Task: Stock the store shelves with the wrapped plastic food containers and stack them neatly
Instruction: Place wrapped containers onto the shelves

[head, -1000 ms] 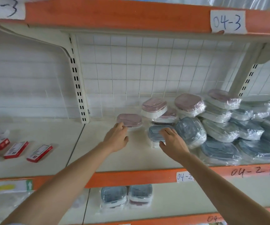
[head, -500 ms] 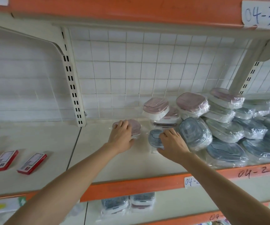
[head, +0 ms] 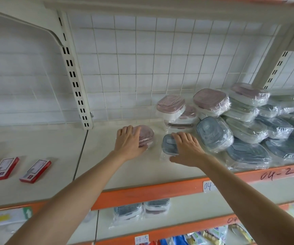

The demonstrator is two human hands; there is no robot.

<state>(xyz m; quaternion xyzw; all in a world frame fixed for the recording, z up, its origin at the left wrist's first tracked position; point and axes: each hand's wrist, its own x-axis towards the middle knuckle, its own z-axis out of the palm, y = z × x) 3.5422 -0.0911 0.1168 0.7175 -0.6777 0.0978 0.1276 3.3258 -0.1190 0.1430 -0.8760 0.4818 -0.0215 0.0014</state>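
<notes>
A small wrapped container with a pink lid [head: 147,134] lies on the cream shelf [head: 107,167]. My left hand [head: 129,141] lies over its left side, fingers curled on the lid and thumb at its near edge. Just to the right sits a small wrapped container with a blue-grey lid [head: 167,143]. My right hand [head: 187,149] covers it, fingers across the lid and thumb at the near edge of the wrap. Behind and to the right, a loose pile of wrapped pink-lidded and blue-lidded containers [head: 245,124] leans untidily.
Two red and white boxes [head: 3,168] [head: 35,168] lie on the shelf section to the left, past a slotted upright [head: 75,82]. A wire grid [head: 160,59] backs the shelf. The orange front rail [head: 151,191] carries labels. Two wrapped containers [head: 142,209] sit on the shelf below.
My left hand has moved forward from beside the pink-lidded container onto it. My right hand has stayed on the blue-lidded container. The camera has tilted down.
</notes>
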